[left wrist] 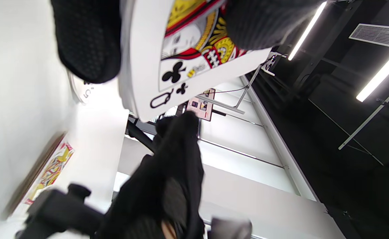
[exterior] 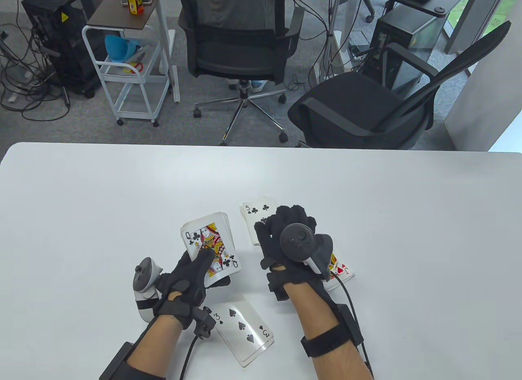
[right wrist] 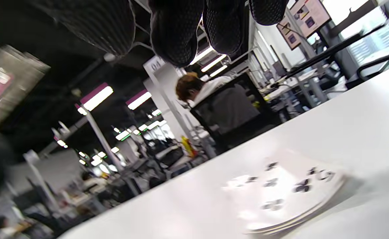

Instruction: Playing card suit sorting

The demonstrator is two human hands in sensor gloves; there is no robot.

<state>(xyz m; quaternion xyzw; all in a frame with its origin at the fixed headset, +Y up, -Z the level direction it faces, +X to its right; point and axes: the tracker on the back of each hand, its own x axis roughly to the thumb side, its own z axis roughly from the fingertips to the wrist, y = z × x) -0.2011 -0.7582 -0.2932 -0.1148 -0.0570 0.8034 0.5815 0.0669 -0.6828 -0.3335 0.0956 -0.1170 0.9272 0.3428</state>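
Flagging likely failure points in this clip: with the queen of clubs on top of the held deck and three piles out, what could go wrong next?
1. The right hand hovers over the clubs pile, hiding most of it; a careless touch could skew it.
2. The heart pile sits under that wrist and might get dragged.
3. The left hand grips the deck low; the queen could slide off.
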